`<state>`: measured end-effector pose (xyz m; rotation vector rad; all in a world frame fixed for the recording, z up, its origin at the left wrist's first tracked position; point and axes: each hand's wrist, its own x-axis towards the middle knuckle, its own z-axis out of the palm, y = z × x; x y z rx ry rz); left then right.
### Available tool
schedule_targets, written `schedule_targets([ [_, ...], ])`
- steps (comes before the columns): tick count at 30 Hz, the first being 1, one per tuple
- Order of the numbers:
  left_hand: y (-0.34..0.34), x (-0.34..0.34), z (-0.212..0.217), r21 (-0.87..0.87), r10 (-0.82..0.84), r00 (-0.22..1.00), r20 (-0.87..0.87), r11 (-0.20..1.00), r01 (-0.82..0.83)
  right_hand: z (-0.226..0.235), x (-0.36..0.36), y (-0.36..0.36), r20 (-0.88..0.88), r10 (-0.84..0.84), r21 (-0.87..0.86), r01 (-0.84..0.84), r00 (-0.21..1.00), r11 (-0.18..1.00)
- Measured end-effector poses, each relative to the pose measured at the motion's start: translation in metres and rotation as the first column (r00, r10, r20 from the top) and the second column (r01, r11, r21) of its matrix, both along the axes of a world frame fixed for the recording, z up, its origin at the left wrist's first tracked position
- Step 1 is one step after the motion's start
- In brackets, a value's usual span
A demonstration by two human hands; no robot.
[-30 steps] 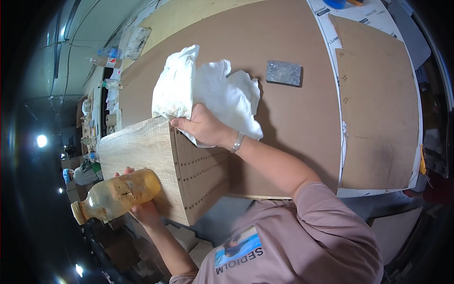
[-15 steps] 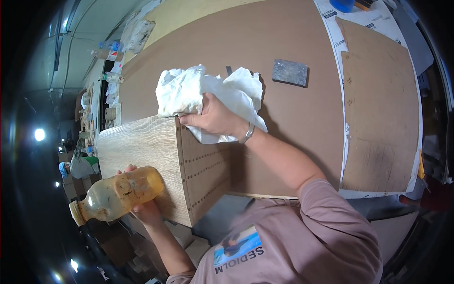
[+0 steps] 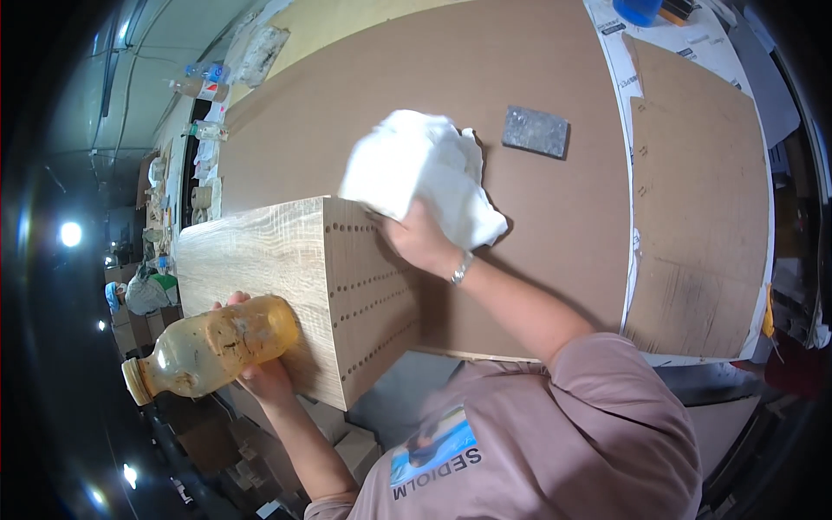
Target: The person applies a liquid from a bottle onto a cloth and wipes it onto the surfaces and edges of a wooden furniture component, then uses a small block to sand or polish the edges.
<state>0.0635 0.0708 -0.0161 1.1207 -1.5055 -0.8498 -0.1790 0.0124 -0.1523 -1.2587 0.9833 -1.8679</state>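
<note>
In my right hand point(image 3: 426, 236) is a bunched white cloth point(image 3: 403, 165), held against the drilled face of a wood-grain box or cabinet piece point(image 3: 251, 251) near its upper edge. Rows of small holes run along that face. My left hand point(image 3: 264, 377) is wrapped round a cloudy plastic bottle point(image 3: 208, 347), lying nearly sideways with its cap to the left and yellowish liquid toward its base. The bottle covers most of the left palm; fingertips show above it and the thumb side below. Behind the bottle is the large wood-grain side.
A grey rectangular block point(image 3: 536, 132) lies on the brown worktop point(image 3: 555, 225), to the right of the cloth. Farther right is a flat cardboard sheet point(image 3: 693, 217). Several bottles point(image 3: 206, 130) stand along the far left edge, and a blue container point(image 3: 637, 10) sits at the far right.
My right hand and the cloth have shifted right, off the box's corner edge and onto its drilled face. The bottle in my left hand has moved slightly left and up.
</note>
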Motion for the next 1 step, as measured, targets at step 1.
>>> schedule_targets([
  [1,-0.0023,-0.0035,0.0011,-0.011,0.000,1.000,-0.002,1.000,0.000,-0.0309,-0.0002,-0.0002,-0.225,-0.073,-0.011,0.073,0.972,0.997],
])
